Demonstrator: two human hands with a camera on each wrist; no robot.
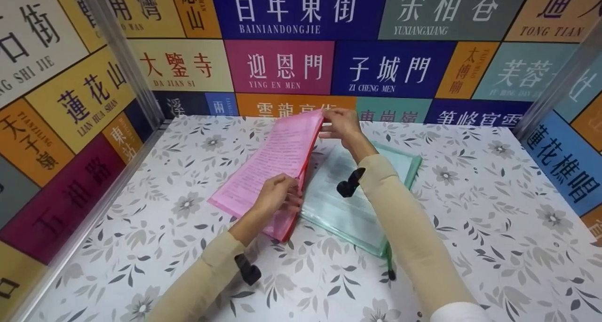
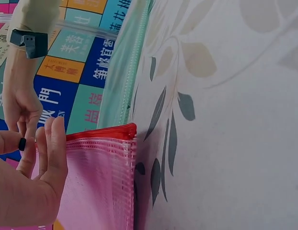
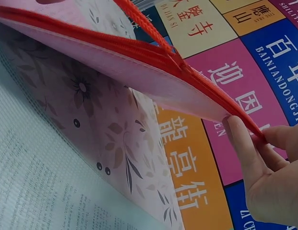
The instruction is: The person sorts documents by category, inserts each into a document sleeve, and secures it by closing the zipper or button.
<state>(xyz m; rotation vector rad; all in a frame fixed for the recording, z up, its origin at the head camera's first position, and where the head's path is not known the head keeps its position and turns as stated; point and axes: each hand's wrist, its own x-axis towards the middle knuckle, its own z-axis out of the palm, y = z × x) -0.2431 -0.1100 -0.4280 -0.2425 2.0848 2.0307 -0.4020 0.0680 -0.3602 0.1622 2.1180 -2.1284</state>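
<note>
A pink zip document pouch with printed paper inside stands tilted up from the table, its red zipper edge facing right. My right hand pinches the far corner of that edge between thumb and fingers. Near the middle of the edge, my left hand pinches the black tip of the zipper pull between thumb and forefinger, with the other fingers extended. The pull's red cord stretches from the slider toward that hand. Beneath my right forearm lies a green zip document pouch, also holding paper.
The table has a white cover with grey flowers and leaves. A green zipper pull with a dark tip hangs off the green pouch's near corner. Colourful panels with Chinese place names wall the back and sides.
</note>
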